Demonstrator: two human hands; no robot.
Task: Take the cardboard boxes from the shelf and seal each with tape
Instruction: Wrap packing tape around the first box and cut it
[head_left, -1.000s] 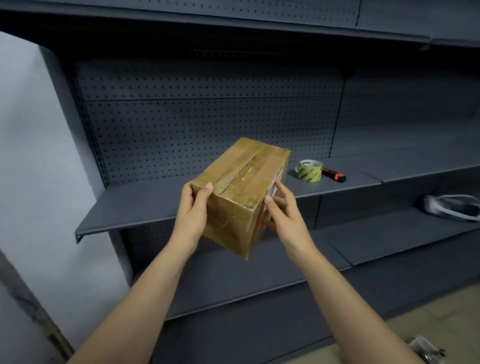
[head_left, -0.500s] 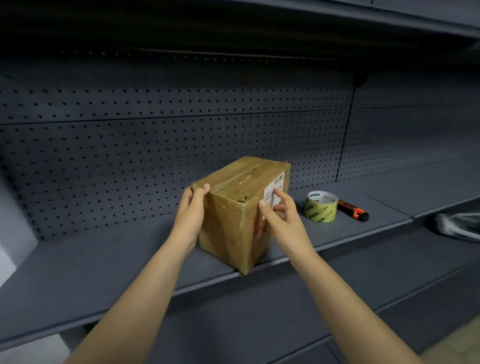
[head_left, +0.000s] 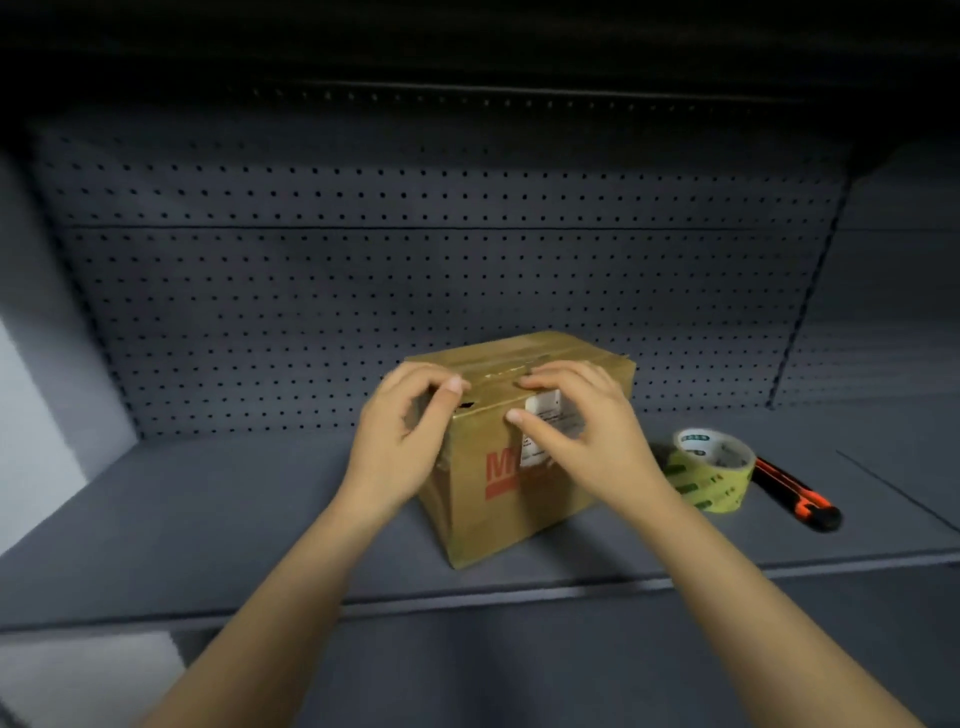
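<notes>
Cardboard box (head_left: 488, 519) sits on shelf (head_left: 208, 519) between hands. Left hand (head_left: 400, 441) curls over its top left edge, gripping. Right hand (head_left: 582, 441) curls over top front edge, thumb on label face. Box likely light, stiff-walled, old glossy tape slick: hold by edges. Tape roll (head_left: 714, 470) just right of right hand, utility knife (head_left: 795, 499) beyond.

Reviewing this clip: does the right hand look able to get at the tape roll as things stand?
Probably yes: the right hand holds the cardboard box, the tape roll lies just right of it on the shelf, nothing between.
</notes>
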